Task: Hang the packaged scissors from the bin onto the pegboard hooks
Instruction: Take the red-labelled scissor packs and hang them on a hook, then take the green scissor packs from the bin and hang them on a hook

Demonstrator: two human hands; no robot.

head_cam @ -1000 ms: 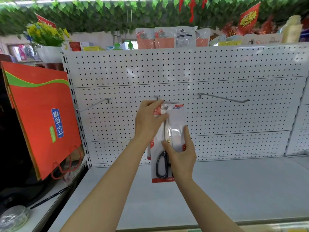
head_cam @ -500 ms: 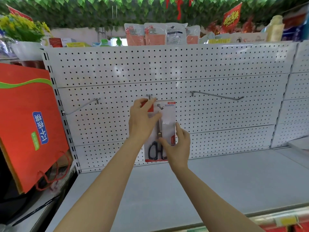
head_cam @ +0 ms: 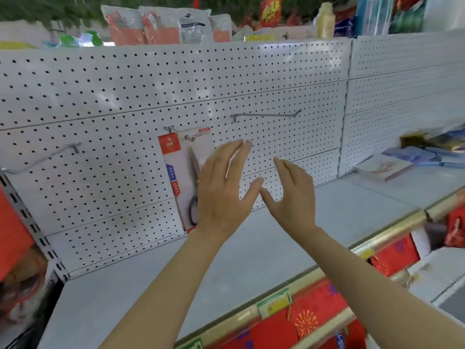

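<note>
A packaged pair of scissors (head_cam: 181,172), on a white card with red trim and black handles, hangs from the middle hook (head_cam: 173,129) of the white pegboard (head_cam: 125,102). My left hand (head_cam: 224,187) is open just in front of the package's right side, fingers spread, covering part of it. My right hand (head_cam: 293,195) is open a little further right, holding nothing. An empty hook (head_cam: 266,115) sticks out to the upper right and another empty hook (head_cam: 40,158) to the left. No bin is in view.
A grey shelf (head_cam: 226,260) runs below the pegboard, with a gold front rail (head_cam: 392,233). Boxed goods (head_cam: 385,167) lie on the shelf at right. Red packets (head_cam: 314,313) hang below the rail. Packaged items (head_cam: 161,26) stand atop the pegboard.
Both hands have let go of the scissors package, which now hangs on the middle hook. The hands have drawn back and to the right, and the view has swung right.
</note>
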